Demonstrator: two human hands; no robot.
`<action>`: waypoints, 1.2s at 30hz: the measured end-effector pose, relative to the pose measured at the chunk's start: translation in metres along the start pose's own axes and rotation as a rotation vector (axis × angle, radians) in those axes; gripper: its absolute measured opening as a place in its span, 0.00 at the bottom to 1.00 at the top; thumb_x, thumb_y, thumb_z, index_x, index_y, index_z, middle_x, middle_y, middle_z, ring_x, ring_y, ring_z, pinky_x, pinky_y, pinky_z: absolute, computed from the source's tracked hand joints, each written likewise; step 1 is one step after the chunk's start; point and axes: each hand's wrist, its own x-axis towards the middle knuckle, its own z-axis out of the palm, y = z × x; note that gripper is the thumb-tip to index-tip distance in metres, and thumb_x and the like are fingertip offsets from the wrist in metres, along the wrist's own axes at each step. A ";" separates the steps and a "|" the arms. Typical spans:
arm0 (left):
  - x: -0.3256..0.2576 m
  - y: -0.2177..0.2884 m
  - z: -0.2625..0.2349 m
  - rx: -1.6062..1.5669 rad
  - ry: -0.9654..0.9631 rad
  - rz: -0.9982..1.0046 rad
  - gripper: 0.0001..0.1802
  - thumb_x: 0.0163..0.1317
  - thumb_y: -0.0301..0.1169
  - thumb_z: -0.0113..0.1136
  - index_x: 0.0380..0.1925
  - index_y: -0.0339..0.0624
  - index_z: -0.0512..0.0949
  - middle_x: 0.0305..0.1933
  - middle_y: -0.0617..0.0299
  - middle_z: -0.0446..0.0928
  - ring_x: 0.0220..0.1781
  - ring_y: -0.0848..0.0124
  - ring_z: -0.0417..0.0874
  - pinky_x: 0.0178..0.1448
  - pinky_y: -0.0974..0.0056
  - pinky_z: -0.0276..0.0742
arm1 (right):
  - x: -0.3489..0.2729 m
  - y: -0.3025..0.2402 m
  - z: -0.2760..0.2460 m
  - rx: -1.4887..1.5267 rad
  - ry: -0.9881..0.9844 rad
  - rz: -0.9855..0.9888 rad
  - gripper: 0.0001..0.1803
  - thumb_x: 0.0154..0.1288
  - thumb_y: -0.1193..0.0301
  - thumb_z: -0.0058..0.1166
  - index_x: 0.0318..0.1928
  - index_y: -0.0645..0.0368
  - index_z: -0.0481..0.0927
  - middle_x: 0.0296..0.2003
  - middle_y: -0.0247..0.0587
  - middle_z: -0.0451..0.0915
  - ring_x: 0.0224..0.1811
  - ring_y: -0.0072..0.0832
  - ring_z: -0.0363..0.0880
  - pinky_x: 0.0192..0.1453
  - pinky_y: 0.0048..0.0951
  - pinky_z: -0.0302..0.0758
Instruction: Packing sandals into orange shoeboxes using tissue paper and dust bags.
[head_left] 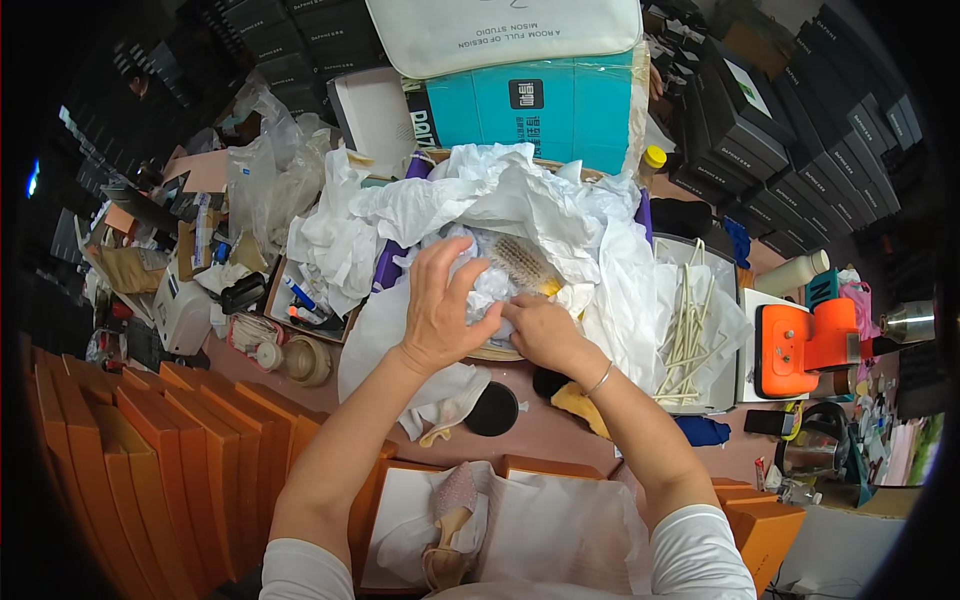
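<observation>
My left hand (437, 312) is over a box heaped with crumpled white tissue paper (470, 195), its fingers spread and curved with nothing visible between them. Right beside it, my right hand (545, 335) has its fingers curled together at the near edge of the paper. Whatever those fingers hold, if anything, is hidden. A brush (522, 262) with pale bristles lies in the paper just beyond both hands. Below me, an open shoe box (385, 525) contains a pale strappy shoe (455, 508) and white wrapping paper (555, 535).
Orange boxes (165, 440) stand in a row at the left. A tray of cream sticks (690, 330) and an orange tool with a metal nozzle (800, 345) are on the right. A black round lid (492, 409) lies nearer me. Dark shoe boxes (735, 130) are stacked behind.
</observation>
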 end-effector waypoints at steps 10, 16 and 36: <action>0.023 -0.056 0.028 0.335 -0.874 -0.183 0.11 0.54 0.27 0.58 0.39 0.46 0.82 0.42 0.56 0.79 0.56 0.62 0.73 0.70 0.34 0.48 | -0.030 -0.030 -0.047 -0.042 0.182 0.019 0.26 0.52 0.74 0.59 0.54 0.57 0.74 0.52 0.51 0.74 0.54 0.48 0.73 0.57 0.45 0.71; -0.026 -0.040 0.004 0.528 -0.844 -0.236 0.09 0.55 0.30 0.56 0.33 0.44 0.84 0.46 0.54 0.77 0.57 0.59 0.71 0.68 0.33 0.51 | -0.082 0.002 -0.093 -0.441 0.350 0.481 0.32 0.50 0.74 0.63 0.59 0.56 0.72 0.62 0.56 0.65 0.60 0.51 0.69 0.63 0.46 0.66; 0.010 0.047 0.074 0.186 -0.662 0.118 0.19 0.59 0.34 0.60 0.51 0.46 0.78 0.61 0.51 0.68 0.69 0.54 0.62 0.67 0.42 0.57 | -0.133 0.053 -0.118 -0.050 0.810 0.467 0.19 0.52 0.85 0.52 0.47 0.62 0.78 0.43 0.50 0.77 0.48 0.46 0.77 0.53 0.36 0.72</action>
